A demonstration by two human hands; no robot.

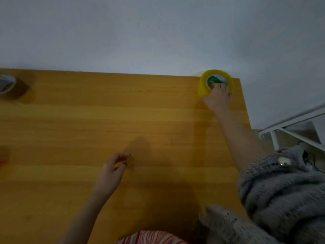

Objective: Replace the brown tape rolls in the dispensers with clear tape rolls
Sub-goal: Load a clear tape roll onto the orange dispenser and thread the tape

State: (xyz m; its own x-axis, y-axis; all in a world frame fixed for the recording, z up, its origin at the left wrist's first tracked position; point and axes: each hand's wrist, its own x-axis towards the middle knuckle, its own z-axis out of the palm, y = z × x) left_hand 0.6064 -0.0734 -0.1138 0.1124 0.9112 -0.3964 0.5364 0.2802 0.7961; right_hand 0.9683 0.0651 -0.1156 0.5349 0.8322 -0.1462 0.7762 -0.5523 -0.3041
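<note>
While the brown tape roll (10,87) sits at the far left edge of the table (88,120), I see the left hand (112,171) near the middle, fingers loosely curled and holding nothing. Well to its right, at the far corner, the right hand (218,97) grips the yellowish clear tape roll (202,85), fingers hooked into its core.

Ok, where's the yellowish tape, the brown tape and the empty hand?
yellowish tape roll (202,85): head view, its left outer rim.
brown tape roll (21,90): head view, its dark outer side.
left hand (110,174): head view, its middle.
</note>
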